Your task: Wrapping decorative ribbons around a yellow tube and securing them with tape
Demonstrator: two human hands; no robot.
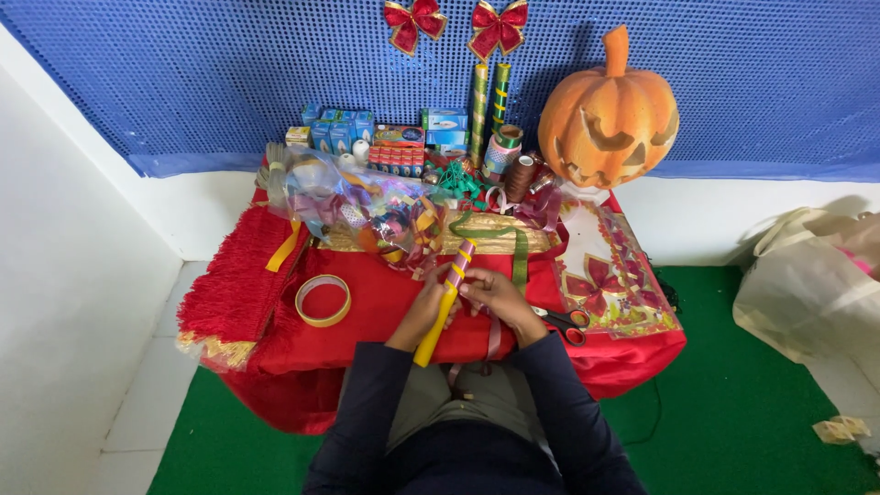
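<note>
My left hand [425,307] grips a yellow stick [431,337] that slants up to the right, its upper end wound with pink and gold striped ribbon [461,258]. My right hand [500,295] touches the same stick near its middle and pinches a pink ribbon strand [495,337] that hangs down toward my lap. Both hands are over a red cloth-covered table [385,302]. A green ribbon [520,257] lies just beyond my right hand.
A tape roll [323,301] lies left of my hands, red-handled scissors [566,323] to the right. At the back are a bag of ribbons [367,206], small boxes [339,133], spools, two wrapped sticks [479,105] and an orange pumpkin [608,115]. A beige bag [811,289] sits on the green floor.
</note>
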